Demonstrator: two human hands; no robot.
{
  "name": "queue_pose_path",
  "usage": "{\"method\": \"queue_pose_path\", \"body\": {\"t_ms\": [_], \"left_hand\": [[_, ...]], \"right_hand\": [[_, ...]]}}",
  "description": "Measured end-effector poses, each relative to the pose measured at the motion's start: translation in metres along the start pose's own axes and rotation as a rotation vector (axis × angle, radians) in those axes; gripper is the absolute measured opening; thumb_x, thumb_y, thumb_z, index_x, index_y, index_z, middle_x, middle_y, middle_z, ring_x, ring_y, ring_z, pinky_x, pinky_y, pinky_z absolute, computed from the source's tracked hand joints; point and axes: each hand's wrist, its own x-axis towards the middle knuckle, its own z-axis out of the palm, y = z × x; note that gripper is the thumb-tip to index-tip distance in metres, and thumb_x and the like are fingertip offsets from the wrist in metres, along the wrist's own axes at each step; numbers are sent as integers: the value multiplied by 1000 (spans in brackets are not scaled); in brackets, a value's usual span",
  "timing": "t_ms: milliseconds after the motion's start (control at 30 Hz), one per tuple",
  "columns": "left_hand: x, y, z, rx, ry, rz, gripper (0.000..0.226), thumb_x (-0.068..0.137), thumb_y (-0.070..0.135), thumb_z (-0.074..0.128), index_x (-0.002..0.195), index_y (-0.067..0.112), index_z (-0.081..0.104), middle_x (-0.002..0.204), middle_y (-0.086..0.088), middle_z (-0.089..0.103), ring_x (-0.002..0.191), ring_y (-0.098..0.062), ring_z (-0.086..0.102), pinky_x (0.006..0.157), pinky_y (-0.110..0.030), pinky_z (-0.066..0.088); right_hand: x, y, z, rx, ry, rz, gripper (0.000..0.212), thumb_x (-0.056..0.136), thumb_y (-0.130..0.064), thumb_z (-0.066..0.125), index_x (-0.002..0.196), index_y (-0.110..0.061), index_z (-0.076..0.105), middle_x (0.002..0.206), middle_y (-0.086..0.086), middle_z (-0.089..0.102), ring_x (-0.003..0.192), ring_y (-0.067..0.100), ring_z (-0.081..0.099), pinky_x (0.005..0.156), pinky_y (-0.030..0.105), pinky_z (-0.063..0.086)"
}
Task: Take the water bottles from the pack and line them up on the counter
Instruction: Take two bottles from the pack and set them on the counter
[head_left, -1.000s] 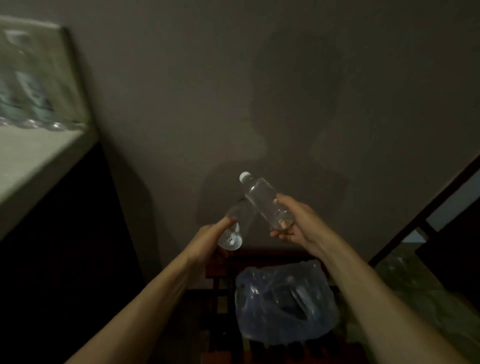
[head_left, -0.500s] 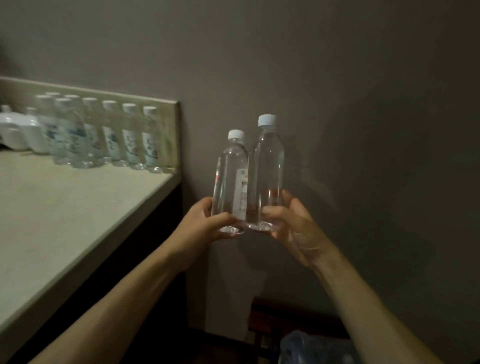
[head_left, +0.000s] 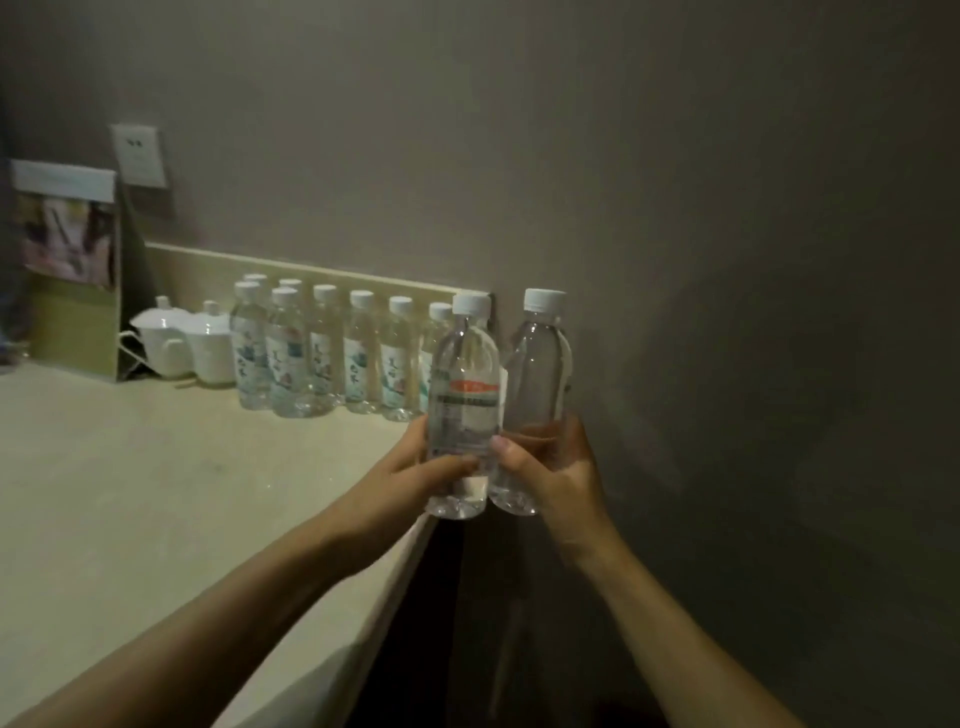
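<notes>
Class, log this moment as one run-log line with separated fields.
left hand: holds labelled bottle | right hand: holds second bottle | both upright, at counter edge | row of bottles by backsplash

A pale desk (head_left: 130, 493) carries a row of water bottles (head_left: 332, 353), two white teapots (head_left: 187, 338) and a paper bag (head_left: 72, 275) along the wall.

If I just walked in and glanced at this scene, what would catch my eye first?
Most striking are the two clear water bottles held upright side by side in the middle: the left hand grips the labelled bottle, the right hand grips the plain bottle. Behind them, a row of bottles stands along the back of the pale counter, with white teaware to its left.
</notes>
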Motion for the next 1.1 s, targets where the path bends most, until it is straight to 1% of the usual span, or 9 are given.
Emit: {"method": "queue_pose_path", "body": {"t_ms": [200, 267, 400, 533, 667, 800, 967, 1033, 1100], "left_hand": [[6, -17, -73, -29, 10, -31, 47, 90, 8, 65, 130, 20, 46, 123, 0, 69, 113, -9, 67, 93, -30, 55], [7, -25, -85, 9, 35, -41, 52, 86, 2, 69, 128, 19, 44, 123, -3, 65, 114, -15, 66, 96, -35, 55], [4, -36, -92, 291, 47, 52, 58, 83, 16, 75, 130, 28, 44, 119, 18, 47, 113, -4, 57, 81, -14, 54], [4, -40, -89, 414, 203, 87, 65, 83, 31, 76, 136, 25, 39, 124, 11, 48, 117, -10, 55, 95, -29, 52], [2, -42, -95, 456, 323, 49, 69, 87, 30, 72, 144, 19, 34, 129, 3, 43, 123, -17, 53, 103, -39, 50], [8, -43, -102, 425, 400, -41, 58, 91, 17, 66, 139, 9, 33, 130, -8, 42, 124, -26, 51, 106, -43, 46], [11, -49, -113, 469, 347, 0, 60, 90, 2, 58, 141, 6, 27, 133, -8, 36, 127, -24, 44, 108, -36, 41], [10, -54, -128, 483, 249, 34, 62, 91, 1, 56, 143, 12, 25, 135, -4, 40, 126, -20, 47, 107, -34, 43], [11, -59, -147, 467, 148, 70, 63, 94, 8, 59, 146, 23, 25, 134, 7, 49, 118, -5, 56, 99, -27, 51]], "right_hand": [[5, 10, 56, 20, -91, 99, 24, 74, -33, 77, 97, -32, 69, 98, -9, 75, 92, 12, 72, 68, 20, 57], [3, 14, 66, 2, -135, 145, 29, 78, -23, 76, 106, -28, 67, 100, -8, 75, 95, 11, 72, 72, 22, 57], [6, 16, 85, -39, -182, 146, 50, 69, -19, 73, 117, -10, 62, 102, -3, 75, 97, 7, 70, 74, 17, 55], [8, 23, 99, 3, -193, 131, 38, 75, -7, 73, 107, -23, 60, 92, -20, 75, 89, -2, 70, 70, 12, 54], [10, 41, 114, 6, -154, 162, 54, 78, 2, 74, 118, -25, 51, 99, -8, 76, 99, 14, 71, 76, 22, 57], [18, 47, 127, -89, -193, 206, 62, 75, -5, 79, 121, -15, 39, 111, 7, 70, 99, 14, 70, 82, 27, 58], [25, 45, 140, -91, -201, 264, 59, 77, -6, 78, 124, -13, 43, 103, 2, 67, 88, 5, 71, 71, 19, 57], [26, 40, 140, -181, -213, 269, 63, 76, -13, 81, 128, -14, 45, 116, 8, 63, 101, 12, 67, 85, 29, 57], [28, 36, 136, -474, -225, 291, 83, 63, -43, 84, 133, -21, 45, 128, 6, 53, 118, 21, 57, 99, 40, 51]]}}
